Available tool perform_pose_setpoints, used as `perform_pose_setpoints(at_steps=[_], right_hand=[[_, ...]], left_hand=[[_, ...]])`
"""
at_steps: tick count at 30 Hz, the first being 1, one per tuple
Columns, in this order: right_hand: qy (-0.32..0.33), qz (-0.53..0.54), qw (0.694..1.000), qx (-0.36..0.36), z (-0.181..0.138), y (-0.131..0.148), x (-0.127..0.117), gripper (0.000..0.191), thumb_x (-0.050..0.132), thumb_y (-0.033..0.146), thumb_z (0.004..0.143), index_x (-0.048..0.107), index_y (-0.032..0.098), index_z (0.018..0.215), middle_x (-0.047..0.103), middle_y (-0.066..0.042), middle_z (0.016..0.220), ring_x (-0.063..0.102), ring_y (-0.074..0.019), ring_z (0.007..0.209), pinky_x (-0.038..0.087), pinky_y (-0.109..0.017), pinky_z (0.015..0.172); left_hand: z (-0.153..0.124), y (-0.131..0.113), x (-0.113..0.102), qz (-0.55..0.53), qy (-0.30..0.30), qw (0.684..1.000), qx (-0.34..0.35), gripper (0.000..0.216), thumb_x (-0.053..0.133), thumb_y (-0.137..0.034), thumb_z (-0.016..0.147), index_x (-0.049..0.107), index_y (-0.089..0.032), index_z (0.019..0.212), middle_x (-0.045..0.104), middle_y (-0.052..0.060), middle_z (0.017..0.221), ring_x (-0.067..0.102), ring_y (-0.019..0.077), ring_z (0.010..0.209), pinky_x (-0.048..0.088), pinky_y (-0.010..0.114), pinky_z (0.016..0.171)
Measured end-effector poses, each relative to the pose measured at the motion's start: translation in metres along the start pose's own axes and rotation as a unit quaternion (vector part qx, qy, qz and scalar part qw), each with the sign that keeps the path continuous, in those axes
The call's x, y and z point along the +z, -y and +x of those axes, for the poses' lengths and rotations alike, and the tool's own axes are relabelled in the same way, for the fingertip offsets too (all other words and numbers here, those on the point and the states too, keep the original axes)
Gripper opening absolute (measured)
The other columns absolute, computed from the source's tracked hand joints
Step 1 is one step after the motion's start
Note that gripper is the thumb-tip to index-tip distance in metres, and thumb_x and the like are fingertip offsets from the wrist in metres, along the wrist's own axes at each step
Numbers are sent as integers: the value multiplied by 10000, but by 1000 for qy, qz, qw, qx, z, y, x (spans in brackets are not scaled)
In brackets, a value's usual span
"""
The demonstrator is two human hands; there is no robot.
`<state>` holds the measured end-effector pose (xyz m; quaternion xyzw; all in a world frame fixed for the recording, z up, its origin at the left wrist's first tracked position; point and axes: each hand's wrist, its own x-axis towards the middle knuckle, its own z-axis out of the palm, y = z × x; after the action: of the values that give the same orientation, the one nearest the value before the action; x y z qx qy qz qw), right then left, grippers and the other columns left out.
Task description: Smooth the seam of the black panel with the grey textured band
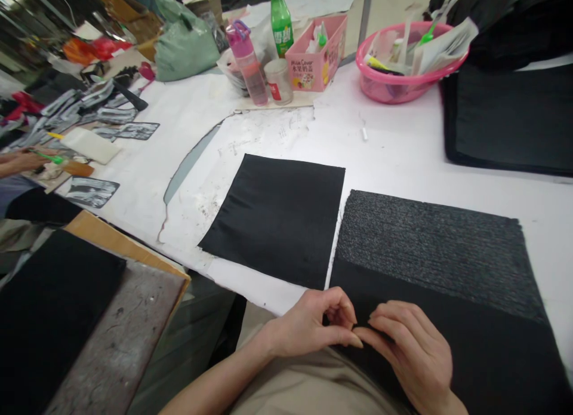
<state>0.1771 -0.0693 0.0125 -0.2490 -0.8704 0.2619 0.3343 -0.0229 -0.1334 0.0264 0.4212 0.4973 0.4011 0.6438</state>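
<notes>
At the table's near edge, the fingertips of my left hand (316, 319) and my right hand (414, 346) meet over the near left part of a large black sheet (483, 337). Both hands are curled, thumbs toward the fingers. Whether they pinch the sheet's edge or some small thing between them, I cannot make out. A textured dark grey piece (430, 254) covers the sheet's far part. To its left lies a flat, roughly square black piece (282, 218), which neither hand touches.
A pink basket (403, 86) of odds and ends, a pink box (316, 62), a green bottle (281, 24) and a tumbler (250, 68) stand along the back. At left, a board (111, 337) carries black material. Another person's hand (22, 162) holds a brush.
</notes>
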Motion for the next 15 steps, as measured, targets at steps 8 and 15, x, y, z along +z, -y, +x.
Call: perform_pose_setpoints(at_steps=[8,15], right_hand=[[3,-3,1000,1,-3,-2,-1,94,676,182,942,600,154,893,608,-39,885,584,-170,812,473,-310,751],[25,-35,999,-15,-5,-5,-2,69,655,181,957,606,146,924,614,-45,909,579,-182,852,456,-329,789]], left_hand=[[-1,0,0,24,11,1000,-8,185,755,-305,796,730,-139,873,671,26,736,611,124,689,439,216,651],[-2,7,13,-79,-39,993,-76,177,735,-277,792,694,-105,800,619,22,710,537,94,612,396,203,566]])
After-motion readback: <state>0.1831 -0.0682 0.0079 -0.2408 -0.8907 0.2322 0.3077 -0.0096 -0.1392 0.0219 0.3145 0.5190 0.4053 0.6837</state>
